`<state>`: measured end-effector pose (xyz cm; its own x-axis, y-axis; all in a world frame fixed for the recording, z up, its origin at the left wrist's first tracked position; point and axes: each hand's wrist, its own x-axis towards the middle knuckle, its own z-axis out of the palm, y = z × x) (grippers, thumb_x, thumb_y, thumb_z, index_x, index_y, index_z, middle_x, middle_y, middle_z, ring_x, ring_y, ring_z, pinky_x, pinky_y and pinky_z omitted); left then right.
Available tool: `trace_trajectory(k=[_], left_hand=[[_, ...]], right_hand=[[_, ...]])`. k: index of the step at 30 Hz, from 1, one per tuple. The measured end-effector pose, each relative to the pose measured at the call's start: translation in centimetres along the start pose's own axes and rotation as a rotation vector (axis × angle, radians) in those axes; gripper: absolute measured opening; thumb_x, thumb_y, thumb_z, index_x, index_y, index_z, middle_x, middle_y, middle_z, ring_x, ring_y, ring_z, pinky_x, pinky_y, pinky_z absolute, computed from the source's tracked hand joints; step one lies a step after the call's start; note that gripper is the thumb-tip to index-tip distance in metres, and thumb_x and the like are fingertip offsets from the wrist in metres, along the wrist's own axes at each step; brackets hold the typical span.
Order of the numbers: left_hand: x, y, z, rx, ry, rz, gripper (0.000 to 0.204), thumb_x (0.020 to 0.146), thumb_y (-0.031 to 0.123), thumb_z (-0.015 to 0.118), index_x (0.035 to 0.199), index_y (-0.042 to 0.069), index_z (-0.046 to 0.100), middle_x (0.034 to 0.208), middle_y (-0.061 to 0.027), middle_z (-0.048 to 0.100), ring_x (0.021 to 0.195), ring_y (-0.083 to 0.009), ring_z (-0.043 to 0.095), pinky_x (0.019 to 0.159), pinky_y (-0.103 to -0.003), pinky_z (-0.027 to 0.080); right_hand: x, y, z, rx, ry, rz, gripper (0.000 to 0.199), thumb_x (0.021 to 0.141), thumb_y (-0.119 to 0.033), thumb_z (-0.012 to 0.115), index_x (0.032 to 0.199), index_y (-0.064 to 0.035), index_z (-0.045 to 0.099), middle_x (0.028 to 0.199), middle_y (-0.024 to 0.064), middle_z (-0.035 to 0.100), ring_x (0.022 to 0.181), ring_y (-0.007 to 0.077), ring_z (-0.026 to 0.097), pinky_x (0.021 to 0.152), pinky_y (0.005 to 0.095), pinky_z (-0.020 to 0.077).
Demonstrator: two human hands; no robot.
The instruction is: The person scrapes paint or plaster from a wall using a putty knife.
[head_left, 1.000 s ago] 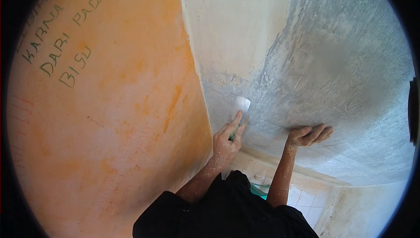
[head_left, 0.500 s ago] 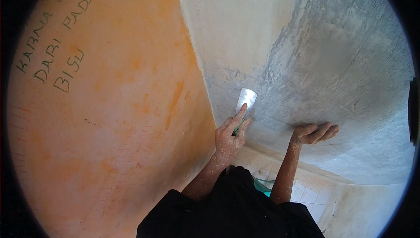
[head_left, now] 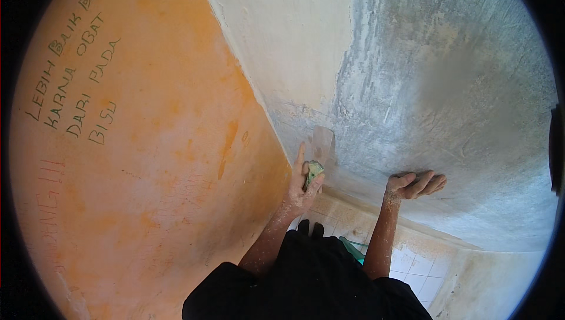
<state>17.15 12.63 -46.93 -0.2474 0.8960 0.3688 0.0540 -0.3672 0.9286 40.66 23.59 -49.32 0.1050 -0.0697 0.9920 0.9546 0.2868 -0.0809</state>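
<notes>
My left hand (head_left: 300, 193) is closed round the light green handle (head_left: 315, 173) of a scraper. Its wide, flat blade (head_left: 322, 142) points up the wall and looks smeared by motion. The index finger sticks up beside the blade. Close in front is a wall with patchy grey, scraped plaster (head_left: 388, 125) and a smoother cream area (head_left: 282, 31). My right hand (head_left: 416, 184) lies against the grey part, fingers stretched out, with nothing in it. Pale dust covers both hands and forearms.
An orange wall (head_left: 147, 84) with handwriting on it meets the scraped wall in a corner on my left. Below are white floor tiles (head_left: 406, 261) strewn with dust, and a green thing (head_left: 352, 249) partly hidden by my dark clothing. Another pale wall (head_left: 488, 284) stands at lower right.
The scraper has turned in my left hand, so its handle now shows and the index finger has come off the blade. My right hand stays on the wall. The view has shifted slightly.
</notes>
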Motion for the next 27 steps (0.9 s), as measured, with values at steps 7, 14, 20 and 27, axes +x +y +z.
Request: trace_trajectory(k=[7, 14, 20, 27], left_hand=[[-1.0, -3.3, -1.4, -0.399, -0.186, -0.637, 0.037, 0.099, 0.037, 0.048, 0.112, 0.003, 0.055, 0.060, 0.0045, 0.043, 0.049, -0.0053, 0.040, 0.045, -0.021, 0.033], [-0.4, 0.8, -0.5, -0.233, -0.097, -0.544, 0.038, 0.100, 0.043, 0.045, 0.087, 0.008, 0.053, 0.058, 0.0057, 0.039, 0.048, -0.0040, 0.037, 0.043, -0.022, 0.029], [-0.5, 1.2, -1.1, -0.206, -0.161, -0.622, 0.039, 0.100, 0.042, 0.045, 0.080, 0.009, 0.051, 0.058, 0.0047, 0.039, 0.050, -0.0048, 0.037, 0.045, -0.021, 0.029], [0.6, 2.1, -0.5, -0.224, -0.122, -0.571, 0.042, 0.099, 0.042, 0.046, 0.073, 0.010, 0.048, 0.059, 0.0051, 0.042, 0.050, -0.0041, 0.038, 0.046, -0.021, 0.031]], right_hand=[[-0.2, 0.4, -0.2, 0.001, -0.033, 0.061, 0.047, 0.093, -0.019, 0.041, 0.136, -0.0026, 0.045, 0.148, 0.0235, 0.031, 0.139, 0.0391, 0.026, 0.114, 0.0560, 0.0167], [0.0, 0.0, 0.0, -0.006, -0.015, 0.054, 0.044, 0.095, -0.019, 0.040, 0.134, 0.0006, 0.047, 0.147, 0.0207, 0.034, 0.138, 0.0369, 0.030, 0.112, 0.0548, 0.0215], [-0.3, 0.1, -0.2, -0.028, -0.054, 0.063, 0.046, 0.096, -0.018, 0.035, 0.136, 0.0007, 0.045, 0.149, 0.0208, 0.031, 0.138, 0.0381, 0.028, 0.112, 0.0558, 0.0207], [-0.5, 0.2, -0.5, -0.034, -0.074, 0.056, 0.046, 0.095, -0.017, 0.035, 0.136, 0.0008, 0.044, 0.149, 0.0208, 0.030, 0.139, 0.0386, 0.027, 0.113, 0.0563, 0.0193]])
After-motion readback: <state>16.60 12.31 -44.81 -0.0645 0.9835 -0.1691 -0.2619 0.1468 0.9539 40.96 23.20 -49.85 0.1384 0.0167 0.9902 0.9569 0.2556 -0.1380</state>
